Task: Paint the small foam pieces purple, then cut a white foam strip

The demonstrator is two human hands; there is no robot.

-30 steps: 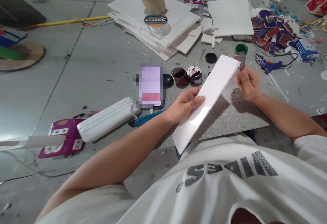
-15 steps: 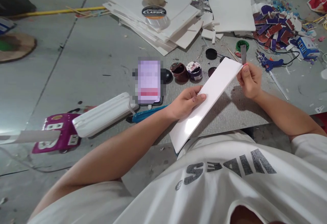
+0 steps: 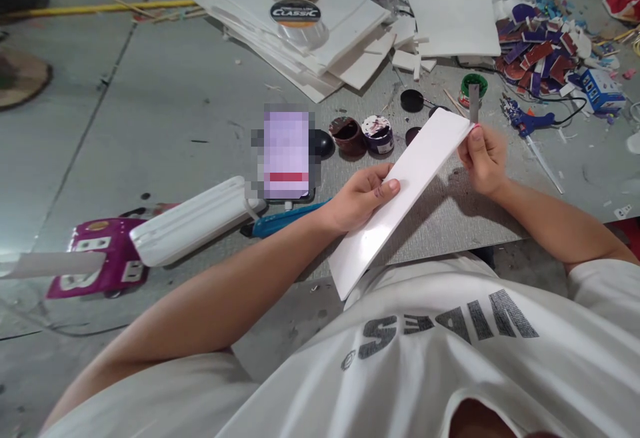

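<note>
My left hand [image 3: 363, 198] grips the left edge of a long white foam board strip [image 3: 405, 188], thumb on top, holding it tilted above a grey mat [image 3: 465, 215]. Closed around a thin grey blade [image 3: 474, 103], my right hand [image 3: 483, 158] sits at the strip's far right corner, with the blade sticking up past the fingers. The strip's near end hangs over my white shirt.
Small paint pots [image 3: 379, 133] and a black lid [image 3: 412, 99] lie beyond the strip. A phone [image 3: 286, 153], a blue tool [image 3: 285, 219] and a white pouch [image 3: 193, 221] lie to the left. Stacked white boards [image 3: 320, 25], a blue glue gun [image 3: 530, 121] and coloured scraps [image 3: 535, 58] fill the back.
My right hand with the blade has moved from apart from the strip's far right corner to right against it. The left hand keeps its hold on the strip.
</note>
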